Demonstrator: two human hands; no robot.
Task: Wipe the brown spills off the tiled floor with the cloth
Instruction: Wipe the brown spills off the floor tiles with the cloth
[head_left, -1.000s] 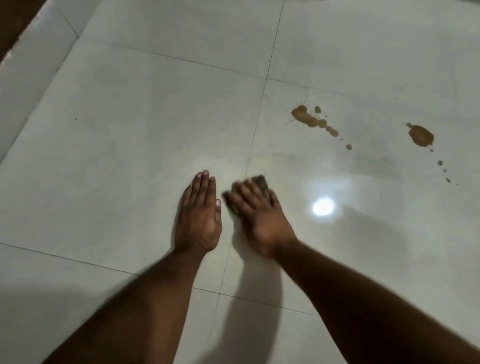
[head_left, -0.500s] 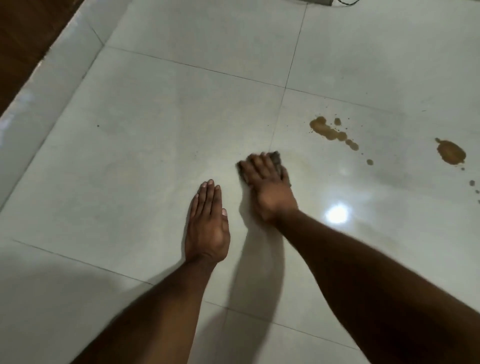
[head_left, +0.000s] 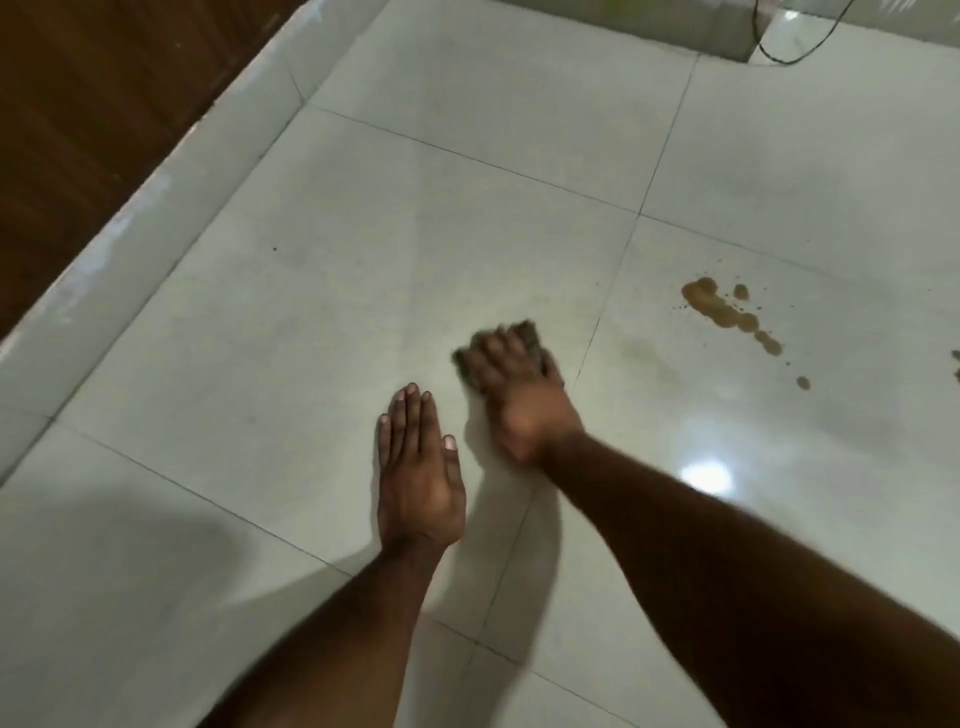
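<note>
Brown spills (head_left: 730, 312) mark a pale tiled floor (head_left: 363, 270) as a person kneeling over it works a dark cloth (head_left: 527, 332) across the tile just left of a grout line. The right hand (head_left: 519, 395) lies on top of the cloth, fingers curled over it and pressing it flat to the floor; motion blur hides how tightly they close. The left hand (head_left: 418, 483) rests palm down beside it, fingers straight and pressed together, holding nothing and apparently bracing the body. Only the cloth's far edge and left corner show past the fingers. The job looks unfinished: a chain of brown blotches and small drops lies untouched on the next tile to the right, well apart from the cloth, with another dark trace at the frame's right edge. A faint yellowish haze (head_left: 644, 358) just right of the grout line may be residue needing another pass. No brand, label or writing can be seen.
</note>
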